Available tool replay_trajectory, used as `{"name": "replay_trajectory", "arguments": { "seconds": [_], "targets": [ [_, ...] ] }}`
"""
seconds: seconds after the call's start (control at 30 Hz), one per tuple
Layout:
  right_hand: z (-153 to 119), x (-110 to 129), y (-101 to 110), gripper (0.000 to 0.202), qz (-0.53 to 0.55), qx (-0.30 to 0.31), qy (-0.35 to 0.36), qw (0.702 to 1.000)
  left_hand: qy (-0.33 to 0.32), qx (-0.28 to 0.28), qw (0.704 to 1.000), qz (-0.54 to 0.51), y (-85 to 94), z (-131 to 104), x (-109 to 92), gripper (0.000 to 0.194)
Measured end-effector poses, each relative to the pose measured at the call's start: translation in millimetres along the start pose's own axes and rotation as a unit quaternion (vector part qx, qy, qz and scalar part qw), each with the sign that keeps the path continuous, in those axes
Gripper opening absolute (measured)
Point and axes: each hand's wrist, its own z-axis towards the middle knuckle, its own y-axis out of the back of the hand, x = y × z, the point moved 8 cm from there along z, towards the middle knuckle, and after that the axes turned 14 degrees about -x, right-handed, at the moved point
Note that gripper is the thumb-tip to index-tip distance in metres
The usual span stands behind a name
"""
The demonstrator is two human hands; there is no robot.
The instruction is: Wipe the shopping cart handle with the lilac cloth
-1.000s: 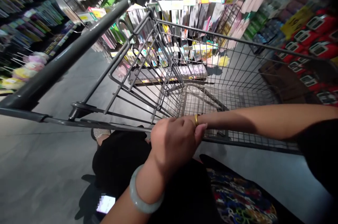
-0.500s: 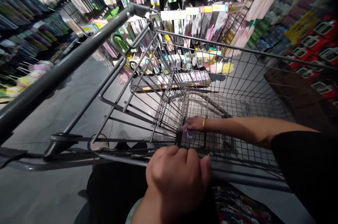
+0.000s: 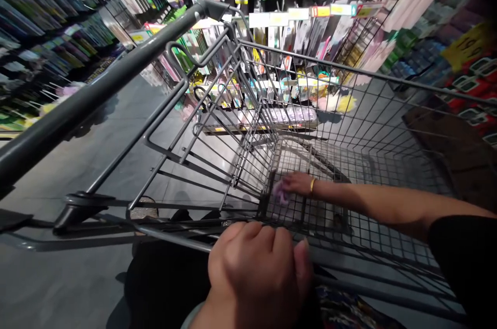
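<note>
Knuckles of the left hand (image 3: 258, 267) filled the near foreground, its fingers curled tight over the rim of the shopping cart (image 3: 365, 163), gripping the wire edge nearest the body. Beyond it the right hand (image 3: 297, 182) reached down inside the basket, fingers loosely closed about a small lilac item (image 3: 279, 193) that lay on the basket floor in the near corner by the folded child seat; whether it was pinched or merely touched I could not tell. It looked soft and crumpled, pale purple, blurred at the edges. A gold bracelet (image 3: 312, 184) circled the right wrist. The cart was dark grey metal, a fine square mesh for the bottom, wider bars for the walls, a thick smooth handle (image 3: 97, 96) running off to the left. Under it lay a dull grey floor (image 3: 116, 127), matte and smooth. Farther off stood store shelves (image 3: 279, 18), hung with bright packaged goods, with red boxes (image 3: 477, 75) stacked at the right.
</note>
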Motion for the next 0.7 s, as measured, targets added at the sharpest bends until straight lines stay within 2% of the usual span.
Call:
{"name": "replay_trajectory", "arguments": {
  "seconds": [0.07, 0.13, 0.27, 0.33, 0.37, 0.43, 0.5, 0.53, 0.6, 0.7],
  "targets": [
    [17, -31, 13, 0.031, -0.038, -0.032, -0.047, 0.998, -0.006, 0.002, 1.0, -0.002, 2.3, 2, 2, 0.038],
    [22, -37, 14, 0.035, -0.06, -0.046, -0.062, 0.995, -0.014, 0.016, 1.0, -0.004, 4.5, 6, 2, 0.037],
    [2, 9, -13, 0.033, -0.059, -0.03, 0.02, 0.998, 0.02, 0.126, 0.992, 0.017, -7.0, 15, -2, 0.032],
    [-3, 15, -17, 0.033, -0.063, -0.025, 0.049, 0.997, 0.023, 0.161, 0.987, 0.006, -14.8, 20, -15, 0.032],
    [-1, 7, -14, 0.032, -0.071, -0.027, 0.046, 0.996, 0.017, 0.17, 0.985, -0.012, -18.3, 22, -23, 0.032],
    [10, -25, 3, 0.033, -0.096, -0.037, 0.008, 0.995, 0.018, 0.201, 0.978, -0.047, -26.6, 25, -35, 0.035],
    [19, -58, 22, 0.036, -0.124, -0.054, -0.046, 0.99, 0.035, 0.255, 0.965, -0.056, -34.9, 24, -39, 0.042],
    [21, -66, 27, 0.037, -0.133, -0.059, -0.064, 0.987, 0.044, 0.282, 0.957, -0.051, -37.5, 22, -38, 0.045],
    [14, -58, 23, 0.036, -0.134, -0.056, -0.063, 0.987, 0.052, 0.317, 0.946, -0.034, -38.9, 20, -34, 0.05],
    [-10, -10, -9, 0.025, -0.104, -0.027, 0.017, 0.994, 0.052, 0.345, 0.937, -0.02, -37.5, 19, -28, 0.049]
  ]
}}
